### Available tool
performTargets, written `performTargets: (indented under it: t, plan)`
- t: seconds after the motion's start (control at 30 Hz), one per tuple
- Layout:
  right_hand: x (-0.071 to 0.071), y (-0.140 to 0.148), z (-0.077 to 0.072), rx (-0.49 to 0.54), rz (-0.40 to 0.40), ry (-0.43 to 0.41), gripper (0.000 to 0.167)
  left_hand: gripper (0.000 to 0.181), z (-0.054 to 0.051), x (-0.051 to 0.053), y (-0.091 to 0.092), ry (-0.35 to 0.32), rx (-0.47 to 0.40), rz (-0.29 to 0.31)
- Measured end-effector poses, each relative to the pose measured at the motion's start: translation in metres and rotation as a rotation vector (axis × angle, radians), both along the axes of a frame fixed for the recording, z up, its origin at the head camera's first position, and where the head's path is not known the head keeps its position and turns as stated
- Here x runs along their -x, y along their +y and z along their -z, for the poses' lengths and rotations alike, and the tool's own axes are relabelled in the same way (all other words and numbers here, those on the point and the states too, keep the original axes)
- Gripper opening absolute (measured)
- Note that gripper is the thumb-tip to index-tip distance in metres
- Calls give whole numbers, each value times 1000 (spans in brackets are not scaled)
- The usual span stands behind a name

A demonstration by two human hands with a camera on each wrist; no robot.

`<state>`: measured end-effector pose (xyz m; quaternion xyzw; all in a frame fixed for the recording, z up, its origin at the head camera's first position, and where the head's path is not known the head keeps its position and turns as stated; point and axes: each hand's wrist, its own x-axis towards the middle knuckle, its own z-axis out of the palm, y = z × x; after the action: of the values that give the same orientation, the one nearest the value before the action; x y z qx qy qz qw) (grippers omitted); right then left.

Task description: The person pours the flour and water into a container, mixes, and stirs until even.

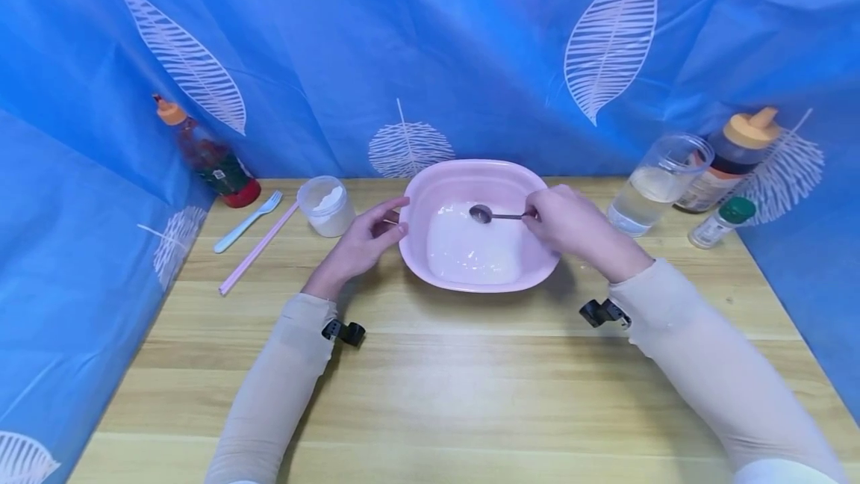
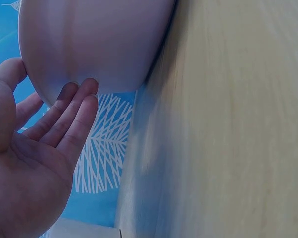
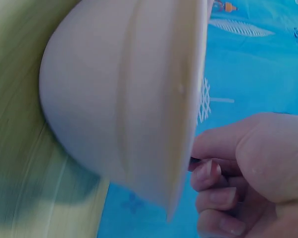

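Observation:
A pink bowl [image 1: 480,286] stands at the middle of the table, with a glossy whitish layer [image 1: 470,249] inside. At its right side, my right hand [image 1: 574,226] pinches a metal spoon [image 1: 481,213] by the handle, its head lying over the bowl's inside. The right wrist view shows the curled fingers [image 3: 216,198] beside the rim, while the bowl hides most of the spoon. On the left, my left hand [image 1: 366,241] touches the bowl's rim and outer wall with fairly straight fingers [image 2: 79,121] and thumb.
Left of the bowl are a jar of white powder [image 1: 329,208], a pink stick [image 1: 258,249], a blue fork [image 1: 248,222] and a red-sauce bottle [image 1: 218,163]. At right stand a clear cup of liquid [image 1: 645,193], a dark-sauce bottle [image 1: 725,163] and a green-capped jar [image 1: 719,224].

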<state>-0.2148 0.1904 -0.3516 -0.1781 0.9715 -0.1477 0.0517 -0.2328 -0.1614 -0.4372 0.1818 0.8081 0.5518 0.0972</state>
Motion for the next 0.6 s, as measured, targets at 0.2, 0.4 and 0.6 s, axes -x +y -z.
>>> performTargets:
  t: [0.2, 0.4, 0.6]
  plan:
    - [0, 17, 3, 69, 19, 94, 18, 56, 0, 0, -1, 2, 10, 0]
    - [-5, 17, 13, 121, -68, 112, 14, 56, 0, -1, -1, -2, 14, 0]
    - [-18, 10, 14, 175, -227, 69, 8, 56, -1, -1, 0, 2, 10, 1]
